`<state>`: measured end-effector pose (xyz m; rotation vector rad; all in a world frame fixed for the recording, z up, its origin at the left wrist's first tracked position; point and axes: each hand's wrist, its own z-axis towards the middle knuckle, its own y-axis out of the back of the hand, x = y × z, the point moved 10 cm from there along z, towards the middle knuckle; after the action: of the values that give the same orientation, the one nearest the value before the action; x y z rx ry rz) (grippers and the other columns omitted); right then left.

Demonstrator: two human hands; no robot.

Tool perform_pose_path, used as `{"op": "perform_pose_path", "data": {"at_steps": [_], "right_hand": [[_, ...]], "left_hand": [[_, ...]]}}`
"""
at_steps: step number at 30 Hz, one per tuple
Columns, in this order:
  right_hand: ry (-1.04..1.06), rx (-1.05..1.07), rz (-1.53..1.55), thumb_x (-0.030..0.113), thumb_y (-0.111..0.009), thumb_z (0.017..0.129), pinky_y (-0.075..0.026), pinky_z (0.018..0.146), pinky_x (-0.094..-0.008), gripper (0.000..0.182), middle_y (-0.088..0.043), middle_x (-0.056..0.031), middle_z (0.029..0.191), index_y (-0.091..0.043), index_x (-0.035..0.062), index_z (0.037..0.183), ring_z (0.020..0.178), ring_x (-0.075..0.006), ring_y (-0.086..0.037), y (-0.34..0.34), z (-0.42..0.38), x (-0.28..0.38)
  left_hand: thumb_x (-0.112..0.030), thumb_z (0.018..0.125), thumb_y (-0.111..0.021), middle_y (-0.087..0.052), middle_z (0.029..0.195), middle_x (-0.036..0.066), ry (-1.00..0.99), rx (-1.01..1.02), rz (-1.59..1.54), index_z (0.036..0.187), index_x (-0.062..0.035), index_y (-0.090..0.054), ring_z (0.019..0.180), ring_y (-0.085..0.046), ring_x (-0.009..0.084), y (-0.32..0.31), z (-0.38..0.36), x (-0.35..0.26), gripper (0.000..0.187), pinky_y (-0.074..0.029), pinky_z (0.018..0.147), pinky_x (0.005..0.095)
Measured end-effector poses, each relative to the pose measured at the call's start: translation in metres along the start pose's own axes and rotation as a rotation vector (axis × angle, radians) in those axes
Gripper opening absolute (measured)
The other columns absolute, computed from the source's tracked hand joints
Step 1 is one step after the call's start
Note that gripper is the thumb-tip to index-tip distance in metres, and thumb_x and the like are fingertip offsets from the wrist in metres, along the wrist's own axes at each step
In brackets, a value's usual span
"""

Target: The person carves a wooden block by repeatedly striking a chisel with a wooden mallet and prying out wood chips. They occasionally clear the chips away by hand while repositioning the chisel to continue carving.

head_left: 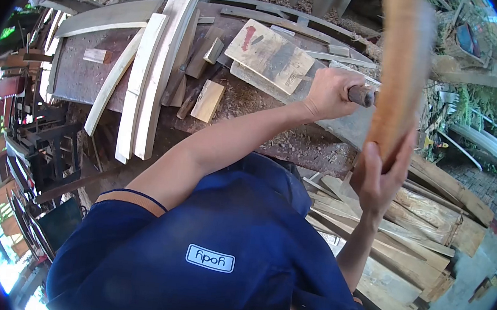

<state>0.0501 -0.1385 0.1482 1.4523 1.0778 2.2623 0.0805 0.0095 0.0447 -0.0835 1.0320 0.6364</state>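
My right hand (383,177) grips the lower end of a long, slightly curved wooden board (401,68), fingers and thumb on either side. The board stands up toward the camera, and its upper part is blurred. My left hand (333,94) is closed around a round, dark wooden handle (362,95) whose end points at the board. What the handle belongs to is hidden. Beneath my left hand is a flat wooden panel (270,55) with a red mark, lying on the workbench (82,76).
Pale curved wooden strips (164,69) lie across the bench on the left, overhanging its near edge. Short wood blocks (208,101) and shavings lie mid-bench. A stack of planks (413,245) is at the lower right. Dark metal frames (45,153) stand at the far left.
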Motion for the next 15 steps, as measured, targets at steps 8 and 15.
{"op": "perform_pose_path", "data": {"at_steps": [8,15], "right_hand": [[0.027,0.106,-0.008,0.016,-0.062,0.088,-0.033,0.11,-0.0426,0.074,-0.038,-0.0257,0.149,-0.027,-0.0027,0.15,0.136,-0.0348,-0.041,-0.02,-0.001,0.005],[-0.012,-0.036,0.197,0.023,-0.061,0.09,-0.026,0.113,-0.0432,0.075,-0.037,-0.025,0.148,-0.027,-0.0046,0.15,0.136,-0.0353,-0.038,-0.013,0.003,-0.007]], "left_hand": [[-0.014,0.059,-0.07,-0.066,0.078,0.009,-0.024,0.005,-0.043,0.083,-0.0135,-0.066,0.074,-0.063,0.0354,0.006,-0.005,-0.008,0.025,-0.051,0.061,0.0431],[-0.022,0.084,-0.074,-0.053,0.056,-0.001,0.288,-0.152,-0.38,0.067,-0.0086,-0.057,0.048,-0.049,0.0095,0.055,0.019,0.045,0.028,-0.039,0.047,0.028]]}}
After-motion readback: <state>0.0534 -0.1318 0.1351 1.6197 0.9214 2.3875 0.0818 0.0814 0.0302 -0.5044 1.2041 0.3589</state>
